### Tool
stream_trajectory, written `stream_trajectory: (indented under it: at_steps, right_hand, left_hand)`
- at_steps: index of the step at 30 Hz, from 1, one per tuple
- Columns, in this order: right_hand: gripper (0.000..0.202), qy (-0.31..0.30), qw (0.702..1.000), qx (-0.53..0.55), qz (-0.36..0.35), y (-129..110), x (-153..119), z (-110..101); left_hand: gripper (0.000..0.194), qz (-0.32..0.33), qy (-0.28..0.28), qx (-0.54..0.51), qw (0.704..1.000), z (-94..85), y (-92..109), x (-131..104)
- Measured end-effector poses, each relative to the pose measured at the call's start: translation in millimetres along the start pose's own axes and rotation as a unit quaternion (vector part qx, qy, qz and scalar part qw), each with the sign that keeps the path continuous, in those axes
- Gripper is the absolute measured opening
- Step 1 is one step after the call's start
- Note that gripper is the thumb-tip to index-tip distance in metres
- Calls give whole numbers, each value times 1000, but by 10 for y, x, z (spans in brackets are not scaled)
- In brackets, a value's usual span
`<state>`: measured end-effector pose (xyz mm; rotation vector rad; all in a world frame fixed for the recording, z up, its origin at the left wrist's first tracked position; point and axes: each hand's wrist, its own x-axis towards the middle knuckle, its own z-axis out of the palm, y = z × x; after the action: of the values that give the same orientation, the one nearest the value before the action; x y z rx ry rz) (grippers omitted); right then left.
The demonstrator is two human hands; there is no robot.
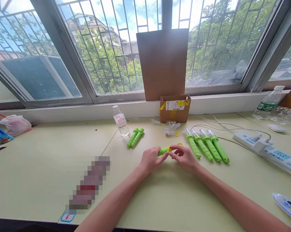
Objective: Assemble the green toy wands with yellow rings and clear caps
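Note:
My left hand [151, 159] is closed around a green spiral-grooved plastic tube [163, 151], which lies almost level just above the table. At the tube's right end sits a yellow ring [169, 149], and the thumb and fingers of my right hand [184, 158] pinch there. Part of another yellow loop shows behind my right fingers. To the right, several green tubes with clear tops [207, 145] lie side by side. Two green tubes without clear tops [135, 137] lie beyond my left hand. Clear plastic pieces with a yellow loop [170, 132] rest farther back.
A small cardboard box [175, 111] stands at the back, by a window. Left of it is a water bottle [121, 121]. A power strip [271, 149] with cables lies at the right, with a larger bottle [268, 103] behind. A blurred-out patch [91, 183] covers something at left.

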<state>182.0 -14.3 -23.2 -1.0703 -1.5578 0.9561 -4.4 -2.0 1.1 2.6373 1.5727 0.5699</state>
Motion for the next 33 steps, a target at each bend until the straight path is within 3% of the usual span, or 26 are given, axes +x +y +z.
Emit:
stream_trajectory:
  at_steps: [6,12,17,26,33]
  right_hand:
    - [35,8,1000,-4,-21,-15,-36,64]
    - [28,-22,998,59,-5,-110,-56,68]
    - [28,-11,996,87,14,-106,-46,84]
    - [32,-70,996,49,6,-83,-72,101]
    - [28,-90,990,102,47,-157,-80,101]
  left_hand:
    - [51,1,21,-7,1000,29,-10,0]
    - [49,10,47,5,999,36,-22,0]
    - [43,34,63,-3,997,42,-22,-4]
    - [38,77,58,-44,994,23,-61,-16]
    - [43,127,113,-26,985,20,-66,-44]
